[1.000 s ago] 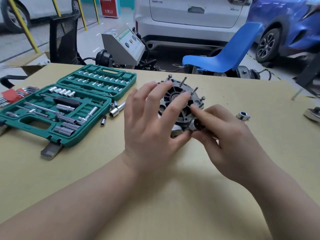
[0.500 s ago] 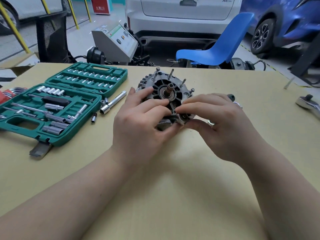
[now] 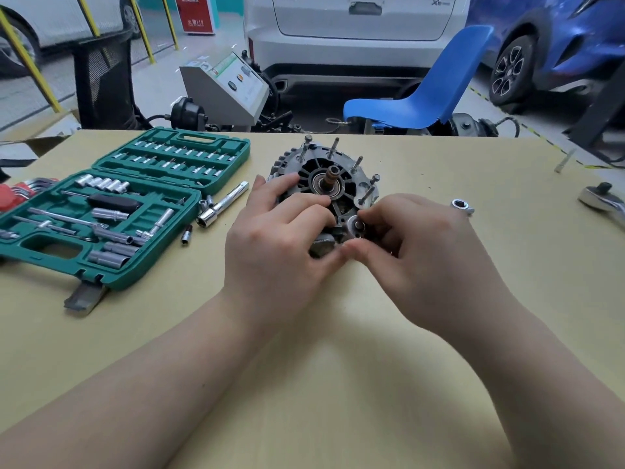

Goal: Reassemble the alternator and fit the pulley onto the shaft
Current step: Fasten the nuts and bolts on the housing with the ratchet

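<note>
The grey alternator (image 3: 324, 170) lies on the yellow table (image 3: 304, 384), its shaft (image 3: 333, 176) and several long bolts pointing up. My left hand (image 3: 280, 242) grips its near left side, fingers curled over the housing beside the bearing. My right hand (image 3: 419, 252) pinches a small round metal part (image 3: 356, 226) at the housing's near right lug. What lies under both hands is hidden.
An open green socket case (image 3: 111, 211) fills the left side, with an extension bar (image 3: 223, 204) and loose sockets beside it. A nut-like socket (image 3: 461, 205) sits right of my hands; a ratchet (image 3: 605, 201) lies at the far right edge. Red hex keys (image 3: 13, 198) are far left.
My left hand's fingers have curled down off the alternator's face, baring the shaft. My right hand has settled on the small part at the near right lug.
</note>
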